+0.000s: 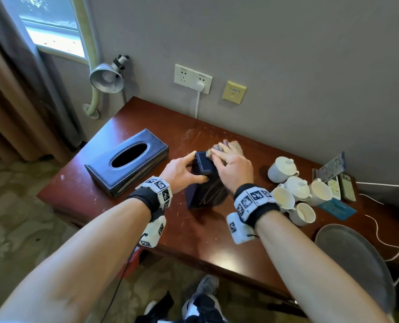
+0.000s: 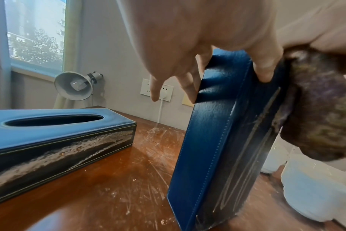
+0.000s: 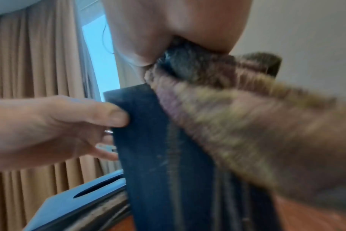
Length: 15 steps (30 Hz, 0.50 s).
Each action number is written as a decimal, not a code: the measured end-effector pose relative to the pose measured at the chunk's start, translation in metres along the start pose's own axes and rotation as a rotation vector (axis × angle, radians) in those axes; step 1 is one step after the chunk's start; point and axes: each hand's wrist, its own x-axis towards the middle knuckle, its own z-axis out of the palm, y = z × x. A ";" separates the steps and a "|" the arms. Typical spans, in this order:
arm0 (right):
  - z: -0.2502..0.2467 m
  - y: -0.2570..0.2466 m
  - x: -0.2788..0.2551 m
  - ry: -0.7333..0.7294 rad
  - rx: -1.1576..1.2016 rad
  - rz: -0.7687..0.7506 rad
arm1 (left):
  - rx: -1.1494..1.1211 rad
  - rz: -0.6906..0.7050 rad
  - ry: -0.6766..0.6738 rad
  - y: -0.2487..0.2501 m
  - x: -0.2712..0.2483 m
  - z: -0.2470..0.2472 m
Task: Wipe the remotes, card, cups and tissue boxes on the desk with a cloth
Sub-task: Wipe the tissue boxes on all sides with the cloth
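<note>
A dark blue tissue box [image 1: 206,194] stands on end at the middle of the desk [image 1: 147,120]. My left hand [image 1: 197,167] grips its top end, thumb on the near face and fingers on the far one. My right hand [image 1: 231,159] holds a bunched brownish cloth [image 1: 218,149] against the box's upper right side. The left wrist view shows the upright box [image 2: 217,132] pinched by my left hand [image 2: 227,75], with the cloth [image 2: 316,109] beside it. In the right wrist view the cloth [image 3: 237,117] lies on the box [image 3: 168,171]. A second tissue box [image 1: 127,163] lies flat to the left.
Several white cups [image 1: 294,187] cluster to the right of the upright box, two of them lidded. Behind them lie remotes [image 1: 347,187], with a blue card [image 1: 337,208] in front. A grey round tray [image 1: 354,259] sits at the near right. A lamp [image 1: 106,76] stands far left.
</note>
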 end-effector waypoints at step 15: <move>0.001 -0.006 -0.008 -0.003 -0.030 -0.033 | 0.091 -0.029 0.006 0.003 -0.009 0.003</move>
